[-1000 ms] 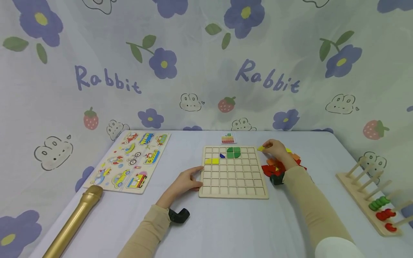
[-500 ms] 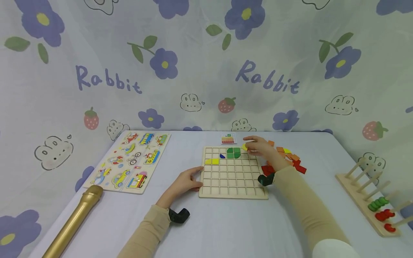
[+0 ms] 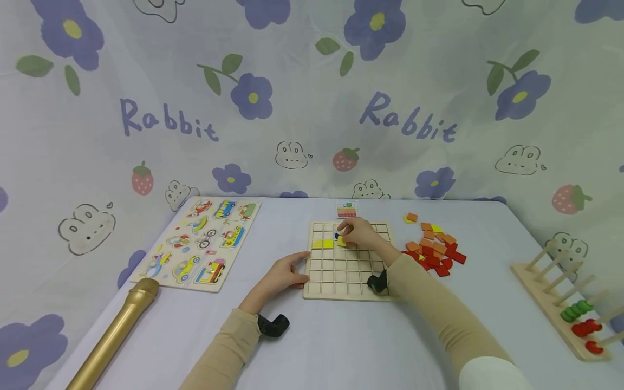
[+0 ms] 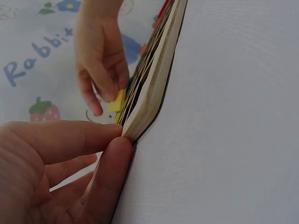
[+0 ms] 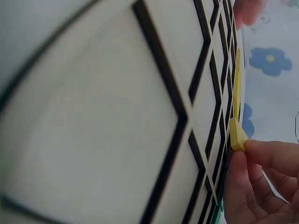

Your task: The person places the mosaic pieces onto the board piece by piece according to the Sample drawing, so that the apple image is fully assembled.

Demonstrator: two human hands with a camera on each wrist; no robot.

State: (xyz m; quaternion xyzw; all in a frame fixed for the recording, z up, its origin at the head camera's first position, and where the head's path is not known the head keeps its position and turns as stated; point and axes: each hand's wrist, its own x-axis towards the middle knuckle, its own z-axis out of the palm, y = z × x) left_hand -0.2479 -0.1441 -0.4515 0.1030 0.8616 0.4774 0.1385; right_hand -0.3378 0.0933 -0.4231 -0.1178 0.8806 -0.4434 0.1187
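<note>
A wooden grid board (image 3: 336, 281) lies in the middle of the table. My left hand (image 3: 281, 276) holds its left edge with thumb and fingertips, as the left wrist view shows up close. Above the board, my right hand (image 3: 363, 235) pinches a yellow tile (image 5: 237, 135) between thumb and finger, tilted against the grid. Right beside that tile are two yellow tiles (image 3: 323, 244) set in the grid. A small blue piece (image 3: 337, 236) is just above, partly behind my fingers. The green pieces on the board are mostly hidden by my right hand.
Red and orange tiles (image 3: 429, 252), with a few yellow, lie loose right of the board. A pattern card (image 3: 348, 209) is behind it. To the left are a vehicle puzzle (image 3: 205, 238) and a gold microphone (image 3: 117, 330); a peg stand (image 3: 560, 309) is far right.
My right hand has carried the yellow tile leftward from beside the loose pile, over the board, to the row of yellow tiles. The left hand has stayed at the board's edge.
</note>
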